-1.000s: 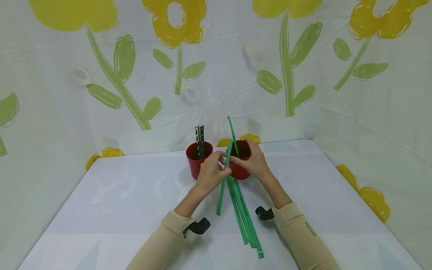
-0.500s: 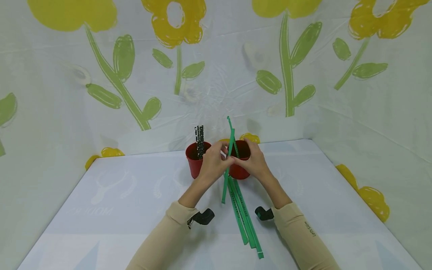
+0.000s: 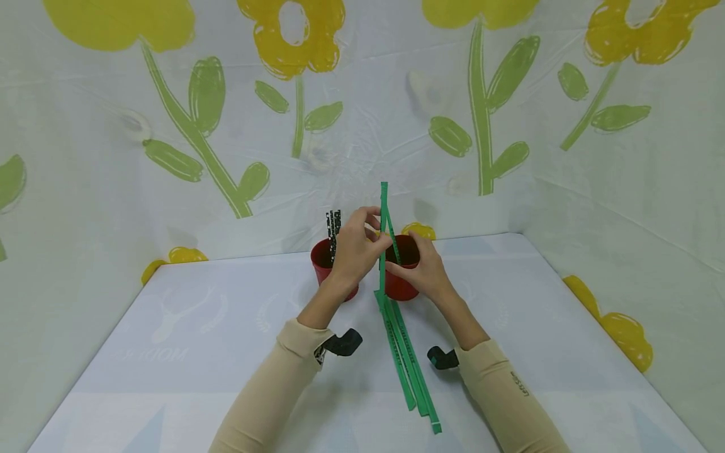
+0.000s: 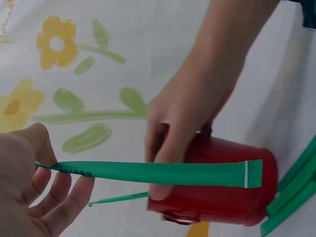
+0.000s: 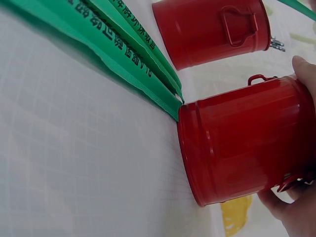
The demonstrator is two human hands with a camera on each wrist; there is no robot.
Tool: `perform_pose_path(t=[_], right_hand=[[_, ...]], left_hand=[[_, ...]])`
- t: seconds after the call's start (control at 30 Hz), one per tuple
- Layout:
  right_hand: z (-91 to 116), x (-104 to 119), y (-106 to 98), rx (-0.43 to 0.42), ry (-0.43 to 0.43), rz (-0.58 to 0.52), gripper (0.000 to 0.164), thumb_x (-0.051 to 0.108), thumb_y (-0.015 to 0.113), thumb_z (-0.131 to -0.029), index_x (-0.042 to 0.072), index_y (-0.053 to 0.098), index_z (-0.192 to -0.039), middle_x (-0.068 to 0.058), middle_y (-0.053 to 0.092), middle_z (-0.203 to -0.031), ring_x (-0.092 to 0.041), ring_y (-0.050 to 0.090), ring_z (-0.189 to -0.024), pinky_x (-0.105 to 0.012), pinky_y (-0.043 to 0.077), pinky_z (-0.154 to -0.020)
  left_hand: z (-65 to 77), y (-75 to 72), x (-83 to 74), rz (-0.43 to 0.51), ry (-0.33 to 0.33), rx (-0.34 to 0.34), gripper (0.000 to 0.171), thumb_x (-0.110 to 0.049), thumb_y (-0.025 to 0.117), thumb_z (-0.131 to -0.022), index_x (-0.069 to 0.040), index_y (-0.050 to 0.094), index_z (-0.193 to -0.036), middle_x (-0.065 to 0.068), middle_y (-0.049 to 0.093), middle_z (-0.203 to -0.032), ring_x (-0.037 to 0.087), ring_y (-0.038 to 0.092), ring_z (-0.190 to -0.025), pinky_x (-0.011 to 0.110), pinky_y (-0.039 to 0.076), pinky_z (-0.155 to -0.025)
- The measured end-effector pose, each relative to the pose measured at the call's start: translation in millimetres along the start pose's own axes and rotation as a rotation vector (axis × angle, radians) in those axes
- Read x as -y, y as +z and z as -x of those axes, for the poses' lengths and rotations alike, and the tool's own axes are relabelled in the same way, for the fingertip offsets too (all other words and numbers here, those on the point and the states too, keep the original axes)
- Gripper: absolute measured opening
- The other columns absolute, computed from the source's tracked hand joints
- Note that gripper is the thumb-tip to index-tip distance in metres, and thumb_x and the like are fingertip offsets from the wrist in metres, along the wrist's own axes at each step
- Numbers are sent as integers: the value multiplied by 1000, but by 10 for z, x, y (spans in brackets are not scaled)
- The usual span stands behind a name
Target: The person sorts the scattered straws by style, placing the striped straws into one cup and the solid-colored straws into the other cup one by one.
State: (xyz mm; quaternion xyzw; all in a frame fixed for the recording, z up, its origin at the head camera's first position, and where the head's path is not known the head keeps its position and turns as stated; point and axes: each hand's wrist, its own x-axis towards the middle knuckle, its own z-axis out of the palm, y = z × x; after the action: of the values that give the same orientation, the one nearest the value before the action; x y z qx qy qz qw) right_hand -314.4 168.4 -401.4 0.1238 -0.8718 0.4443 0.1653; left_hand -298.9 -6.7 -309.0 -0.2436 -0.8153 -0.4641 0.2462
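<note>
While both sleeves reach in from the near edge, loose packets, green and paper-looking, lie on the table, far ends close to the right pot. Next out, the held packet: near upright, just in front of that pot, lower end hanging below the rim. Touching pot or not, can't tell.

Left hand pinches it in the upper half, thumb against fingers, remaining fingers loosely bent. Right hand spreads wide around the right pot's rim, thumb on the near side, fingers beyond; it has hold of the pot only. One green packet leans inside. Left pot is partly behind the left hand and carries patterned straws. Flowered backdrop behind all.

To do this well, judging from here: pinch lightly, since thin paper probably creases; keep the packet vertical; bring its lower end clear above the rim before any tilt inward; keep the pot steady, with the right thumb out of the mouth; avoid knocking the leaning packet.
</note>
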Motion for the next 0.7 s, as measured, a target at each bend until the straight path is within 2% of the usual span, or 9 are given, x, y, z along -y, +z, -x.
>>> perform_pose_path(t=[0.27, 0.43, 0.7], right_hand=[[-2, 5, -2, 12, 4, -4, 81, 41, 79, -80, 13, 37, -145, -9, 51, -134, -26, 51, -122, -48, 56, -92], [6, 13, -2, 20, 20, -6, 81, 39, 79, -81, 14, 36, -145, -9, 51, -134, -26, 51, -123, -48, 56, -92], [3, 20, -4, 11, 19, 15, 82, 30, 80, -81, 9, 36, -146, -13, 50, -135, -29, 50, -125, -50, 55, -94]], left_hand=[[-210, -105, -128, 13, 72, -65, 37, -4, 66, -82, -2, 60, -118, 11, 63, -90, 21, 66, -69, 30, 59, -64], [-302, -127, -162, 19, 82, -81, 36, -4, 66, -83, -2, 59, -119, 12, 63, -91, 22, 66, -69, 30, 59, -66], [-421, -140, -226, 66, 122, -123, 37, -7, 63, -85, -3, 57, -121, 12, 61, -93, 21, 66, -71, 34, 59, -68]])
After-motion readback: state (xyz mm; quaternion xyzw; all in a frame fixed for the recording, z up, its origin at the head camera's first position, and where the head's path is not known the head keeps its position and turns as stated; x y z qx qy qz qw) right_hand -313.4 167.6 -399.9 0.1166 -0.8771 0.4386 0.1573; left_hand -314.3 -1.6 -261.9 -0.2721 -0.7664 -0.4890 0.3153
